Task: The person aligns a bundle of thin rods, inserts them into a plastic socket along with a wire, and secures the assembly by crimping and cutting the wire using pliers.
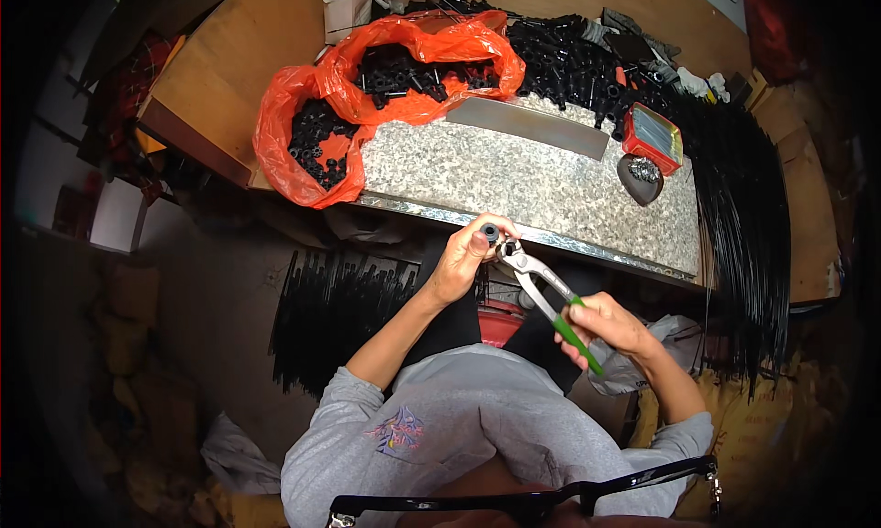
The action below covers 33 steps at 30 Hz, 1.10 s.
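In front of my lap, below the table edge, my left hand (pixel 456 266) is closed on a small black round part with a hole in its end (pixel 490 232), held between thumb and fingers. My right hand (pixel 608 323) wraps round the green grips of a pair of pincers (pixel 543 294). The pincers' silver jaws point up and left, right beside my left fingertips. Whether the jaws bite on the black part or something attached to it I cannot tell, since my fingers cover that spot.
Two orange plastic bags (pixel 275 133) of black parts stand on the speckled stone tabletop (pixel 450 172). A flat metal strip (pixel 532 128), a red box (pixel 654 138) and a dark dish of small metal pieces (pixel 640 179) lie there too. Long black rods (pixel 748 207) hang over the right side; more rods (pixel 335 317) are lower left.
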Each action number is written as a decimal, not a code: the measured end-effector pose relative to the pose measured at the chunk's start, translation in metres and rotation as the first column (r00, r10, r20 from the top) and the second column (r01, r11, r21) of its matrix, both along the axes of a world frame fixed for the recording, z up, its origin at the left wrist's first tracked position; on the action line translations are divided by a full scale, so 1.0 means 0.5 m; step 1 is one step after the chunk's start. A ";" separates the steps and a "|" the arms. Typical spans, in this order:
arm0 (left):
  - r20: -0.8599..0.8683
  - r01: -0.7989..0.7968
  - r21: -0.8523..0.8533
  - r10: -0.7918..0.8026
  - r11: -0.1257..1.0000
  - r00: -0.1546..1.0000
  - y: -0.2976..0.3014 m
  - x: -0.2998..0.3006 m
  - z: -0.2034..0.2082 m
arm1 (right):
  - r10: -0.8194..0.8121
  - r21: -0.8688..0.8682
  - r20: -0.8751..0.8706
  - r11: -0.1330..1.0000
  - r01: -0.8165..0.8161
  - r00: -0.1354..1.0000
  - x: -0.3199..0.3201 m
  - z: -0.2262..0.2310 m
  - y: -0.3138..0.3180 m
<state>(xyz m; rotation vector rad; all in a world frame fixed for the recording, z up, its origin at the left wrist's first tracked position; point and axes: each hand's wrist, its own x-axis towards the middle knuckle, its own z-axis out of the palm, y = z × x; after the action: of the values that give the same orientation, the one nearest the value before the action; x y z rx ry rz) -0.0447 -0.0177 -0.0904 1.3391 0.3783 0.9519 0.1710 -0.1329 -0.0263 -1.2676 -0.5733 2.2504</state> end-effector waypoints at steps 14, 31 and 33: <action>-0.037 -0.046 0.011 0.046 0.999 0.998 -0.003 0.023 -0.004 | -0.722 0.342 0.691 0.305 -0.889 0.018 -0.007 -0.026 0.037; -0.080 -0.071 0.043 0.075 0.997 0.994 -0.009 0.029 -0.002 | -0.547 0.556 0.774 0.346 -0.756 0.319 0.002 -0.025 0.059; -0.092 -0.061 0.043 0.065 0.997 0.994 -0.008 0.028 -0.002 | -0.572 0.542 0.765 0.320 -0.777 0.297 0.005 -0.019 0.060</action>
<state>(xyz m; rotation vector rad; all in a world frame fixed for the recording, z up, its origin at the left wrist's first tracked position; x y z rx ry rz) -0.0307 -0.0216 -0.0915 1.4183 0.4776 0.9559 0.1736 -0.1030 -0.0359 -1.6261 -2.1694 0.2613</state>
